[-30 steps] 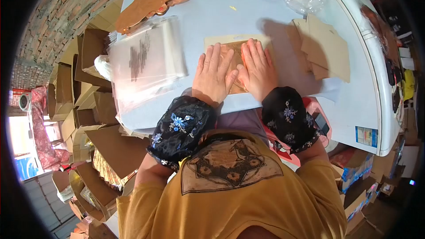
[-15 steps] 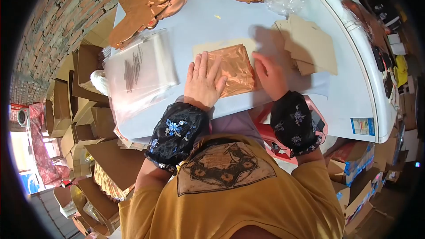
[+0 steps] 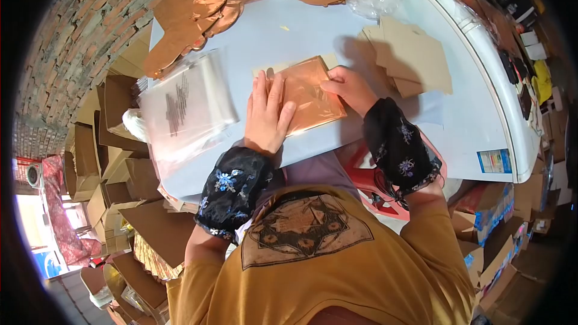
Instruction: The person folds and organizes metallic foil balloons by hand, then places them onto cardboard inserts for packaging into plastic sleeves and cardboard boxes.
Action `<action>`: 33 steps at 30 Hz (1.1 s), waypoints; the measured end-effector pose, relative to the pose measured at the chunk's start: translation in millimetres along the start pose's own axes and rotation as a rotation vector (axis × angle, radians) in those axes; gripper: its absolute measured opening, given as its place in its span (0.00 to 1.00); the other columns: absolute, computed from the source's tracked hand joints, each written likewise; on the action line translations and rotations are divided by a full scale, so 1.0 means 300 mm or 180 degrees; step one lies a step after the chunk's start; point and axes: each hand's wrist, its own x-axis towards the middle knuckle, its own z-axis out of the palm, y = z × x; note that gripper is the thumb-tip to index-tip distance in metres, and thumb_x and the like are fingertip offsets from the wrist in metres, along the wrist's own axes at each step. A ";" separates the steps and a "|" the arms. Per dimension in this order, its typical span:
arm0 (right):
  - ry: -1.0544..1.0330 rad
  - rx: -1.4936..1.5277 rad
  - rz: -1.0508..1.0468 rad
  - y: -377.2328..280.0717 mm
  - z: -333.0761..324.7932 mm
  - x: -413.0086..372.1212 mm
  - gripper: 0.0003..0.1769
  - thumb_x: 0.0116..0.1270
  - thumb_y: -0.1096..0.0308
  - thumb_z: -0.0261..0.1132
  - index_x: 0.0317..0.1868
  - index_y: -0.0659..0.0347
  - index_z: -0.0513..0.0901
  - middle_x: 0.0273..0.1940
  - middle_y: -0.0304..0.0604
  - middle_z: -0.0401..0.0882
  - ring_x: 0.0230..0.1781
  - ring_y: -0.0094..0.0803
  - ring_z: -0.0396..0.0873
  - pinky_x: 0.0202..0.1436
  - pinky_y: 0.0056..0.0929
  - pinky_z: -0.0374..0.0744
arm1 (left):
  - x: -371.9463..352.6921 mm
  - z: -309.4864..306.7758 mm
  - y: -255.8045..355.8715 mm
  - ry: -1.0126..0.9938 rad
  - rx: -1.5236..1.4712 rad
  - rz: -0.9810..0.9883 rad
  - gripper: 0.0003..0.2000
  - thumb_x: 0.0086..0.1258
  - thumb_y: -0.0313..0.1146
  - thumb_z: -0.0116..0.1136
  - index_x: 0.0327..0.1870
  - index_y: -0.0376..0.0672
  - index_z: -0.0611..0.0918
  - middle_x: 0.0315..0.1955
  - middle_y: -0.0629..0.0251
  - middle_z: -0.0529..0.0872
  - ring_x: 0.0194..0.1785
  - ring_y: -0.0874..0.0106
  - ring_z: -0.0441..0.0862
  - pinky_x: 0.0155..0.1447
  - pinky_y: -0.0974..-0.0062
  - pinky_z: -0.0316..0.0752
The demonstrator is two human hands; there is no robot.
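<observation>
A flat, shiny copper-coloured foil packet (image 3: 310, 103) lies on the table in front of me, over a tan card (image 3: 329, 60) that peeks out at its far edge. My left hand (image 3: 265, 117) rests with fingers stretched out along the packet's left side. At the upper right edge, my right hand (image 3: 354, 89) pinches the packet between thumb and curled fingers. The packet's surface looks fairly smooth, with a few creases.
Clear plastic bags (image 3: 195, 99) are stacked at the left of the table (image 3: 283, 45). Tan cards (image 3: 415, 57) lie in a pile at the right. Large copper foil sheets (image 3: 211, 15) cover the far side. Open cardboard boxes (image 3: 159, 229) stand on the floor.
My right hand has moved from beside the packet onto its right edge and pinches it. The left hand has slid to the packet's left side, and the foil looks flatter.
</observation>
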 end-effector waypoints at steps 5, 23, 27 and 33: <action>-0.0324 0.1344 0.0598 -0.041 -0.012 0.039 0.16 0.71 0.62 0.64 0.50 0.67 0.80 0.44 0.38 0.82 0.43 0.24 0.81 0.47 0.25 0.79 | -0.040 -0.099 0.032 -0.0101 -0.0541 0.0852 0.38 0.69 0.41 0.65 0.78 0.47 0.61 0.79 0.42 0.49 0.79 0.37 0.48 0.76 0.49 0.59; 0.0717 -0.2840 -0.1128 0.092 0.008 -0.048 0.38 0.65 0.54 0.69 0.70 0.64 0.69 0.70 0.57 0.65 0.71 0.55 0.61 0.74 0.48 0.64 | 0.412 -0.273 -0.393 -0.0841 -0.2874 -0.2568 0.08 0.76 0.39 0.56 0.41 0.46 0.79 0.27 0.71 0.79 0.26 0.78 0.80 0.32 0.79 0.82; 0.0584 -0.2690 -0.1006 0.103 -0.001 -0.030 0.39 0.64 0.54 0.70 0.71 0.61 0.69 0.72 0.54 0.63 0.72 0.54 0.59 0.75 0.48 0.62 | 0.390 -0.275 -0.360 -0.0532 -0.2253 -0.2249 0.32 0.69 0.49 0.67 0.67 0.40 0.71 0.36 0.62 0.85 0.31 0.75 0.84 0.34 0.75 0.83; 0.0556 -0.2659 -0.0758 0.054 0.003 -0.034 0.39 0.62 0.56 0.71 0.71 0.61 0.69 0.72 0.53 0.64 0.70 0.55 0.61 0.74 0.49 0.63 | 0.377 -0.186 -0.459 -0.0856 -0.0626 -0.1067 0.53 0.58 0.62 0.72 0.80 0.49 0.56 0.64 0.43 0.73 0.68 0.52 0.71 0.70 0.59 0.69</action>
